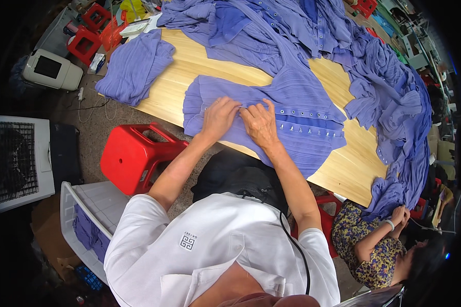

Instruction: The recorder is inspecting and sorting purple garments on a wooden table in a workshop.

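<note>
Under hands (241, 118): garment (271, 120), long axis left-right.

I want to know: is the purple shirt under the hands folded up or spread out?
Spread out. The purple garment lies flat on the wooden table, its snap strip showing, both hands pressing on it.

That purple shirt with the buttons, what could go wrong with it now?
1. The purple shirt hangs over the near edge of the table, so it might slide off.
2. Both hands, left hand and right hand, press close together at the button strip; the fingers could perhaps get pinched or line up the wrong snaps.
3. The big pile of purple clothes nearby might get mixed in.
</note>
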A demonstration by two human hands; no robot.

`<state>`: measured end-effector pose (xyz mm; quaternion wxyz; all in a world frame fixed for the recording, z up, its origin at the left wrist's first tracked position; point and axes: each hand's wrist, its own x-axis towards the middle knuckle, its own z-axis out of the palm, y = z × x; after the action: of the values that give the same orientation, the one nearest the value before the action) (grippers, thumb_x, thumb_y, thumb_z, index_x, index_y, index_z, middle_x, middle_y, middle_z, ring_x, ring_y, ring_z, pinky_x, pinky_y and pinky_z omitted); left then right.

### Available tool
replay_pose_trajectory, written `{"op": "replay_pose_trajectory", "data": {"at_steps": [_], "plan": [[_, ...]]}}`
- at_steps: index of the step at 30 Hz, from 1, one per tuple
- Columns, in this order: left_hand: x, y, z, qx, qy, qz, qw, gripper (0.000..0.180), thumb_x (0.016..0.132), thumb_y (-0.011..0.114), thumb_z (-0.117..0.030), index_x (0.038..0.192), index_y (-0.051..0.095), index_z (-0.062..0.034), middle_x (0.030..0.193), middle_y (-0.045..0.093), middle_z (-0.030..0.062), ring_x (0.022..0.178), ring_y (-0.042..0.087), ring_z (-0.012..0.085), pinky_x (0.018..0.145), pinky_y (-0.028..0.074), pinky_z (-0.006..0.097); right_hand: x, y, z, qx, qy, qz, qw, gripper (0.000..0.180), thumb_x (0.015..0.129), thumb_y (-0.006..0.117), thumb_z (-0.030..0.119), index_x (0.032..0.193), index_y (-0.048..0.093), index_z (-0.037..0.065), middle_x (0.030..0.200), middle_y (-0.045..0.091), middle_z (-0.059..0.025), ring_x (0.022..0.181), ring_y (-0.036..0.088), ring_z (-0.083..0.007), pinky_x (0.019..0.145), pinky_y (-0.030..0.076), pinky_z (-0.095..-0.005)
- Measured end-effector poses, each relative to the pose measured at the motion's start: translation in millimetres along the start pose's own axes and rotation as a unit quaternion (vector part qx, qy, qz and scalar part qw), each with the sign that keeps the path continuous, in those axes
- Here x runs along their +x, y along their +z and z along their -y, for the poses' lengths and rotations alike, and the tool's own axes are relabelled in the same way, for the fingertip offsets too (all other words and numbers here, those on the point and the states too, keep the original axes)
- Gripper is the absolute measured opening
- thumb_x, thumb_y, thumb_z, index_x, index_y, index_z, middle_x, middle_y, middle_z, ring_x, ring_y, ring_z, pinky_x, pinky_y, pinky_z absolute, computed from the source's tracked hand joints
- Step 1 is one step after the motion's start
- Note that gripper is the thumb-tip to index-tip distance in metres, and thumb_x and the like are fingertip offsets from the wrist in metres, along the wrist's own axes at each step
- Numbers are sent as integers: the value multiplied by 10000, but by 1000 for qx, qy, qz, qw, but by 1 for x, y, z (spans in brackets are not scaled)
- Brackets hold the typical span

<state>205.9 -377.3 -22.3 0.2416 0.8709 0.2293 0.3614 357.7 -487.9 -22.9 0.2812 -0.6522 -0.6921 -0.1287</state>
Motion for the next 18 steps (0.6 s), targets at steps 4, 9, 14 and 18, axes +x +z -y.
{"op": "replay_pose_trajectory", "data": {"at_steps": [4, 9, 14, 18], "plan": [[-2, 1, 4, -11, -24, 16, 1000, 112, 933, 760, -40, 1044, 758, -39, 987, 700, 122, 952, 688, 372, 787, 559, 480, 3, 3, -2, 18, 29, -35, 999, 110, 861, 753, 92, 969, 744, 110, 824, 594, -47, 841, 644, -249, 1092, 454, -549], [2, -5, 11, -38, -1, 44, 998, 127, 925, 750, 0, 1051, 760, -16, 980, 708, 142, 932, 693, 378, 801, 561, 460, 9, 2, -4, 21, 17, -38, 999, 91, 871, 778, 108, 954, 741, 106, 809, 580, -47, 832, 638, -246, 1093, 454, -554], [3, -6, 12, -52, 1, 57, 997, 115, 938, 764, -40, 1051, 757, -22, 970, 709, 135, 939, 682, 387, 796, 550, 472, 9, 0, -11, -3, -18, -15, 1000, 82, 871, 789, 120, 910, 716, 111, 805, 578, -36, 828, 642, -228, 1108, 454, -564], [3, -9, 16, -58, 35, 69, 995, 126, 931, 772, -39, 1054, 758, -17, 976, 713, 140, 943, 683, 390, 797, 549, 479, 7, 1, -16, 9, -7, -3, 1000, 132, 892, 829, 181, 956, 733, 115, 829, 597, -32, 849, 644, -228, 1123, 441, -553]]}}
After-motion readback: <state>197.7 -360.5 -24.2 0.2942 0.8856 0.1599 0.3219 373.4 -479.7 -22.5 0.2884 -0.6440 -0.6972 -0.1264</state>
